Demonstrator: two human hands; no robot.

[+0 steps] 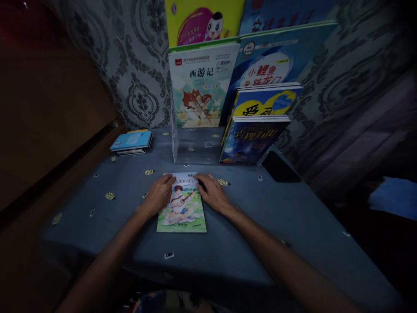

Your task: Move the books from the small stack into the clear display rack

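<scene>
A thin picture-covered book (182, 208) lies face up near the front of the table. Its cover shows a seated figure playing a guitar on green grass. At the book's upper left edge, my left hand (159, 194) is closed on it, fingertips over the cover. Across from it, my right hand (213, 191) grips the upper right edge, fingers bent at the corner. Just beyond the book stands a clear acrylic book rack (198, 155). In the rack's front right compartment is a dark blue book (252, 141).
Farther back in the rack stand a pale green book (205, 87), a yellow-and-blue book (267, 102) and larger books. A small stack of blue-topped books (132, 141) sits at the left rear. A black flat object (280, 167) lies right of the rack, on the grey-blue tablecloth (247, 256).
</scene>
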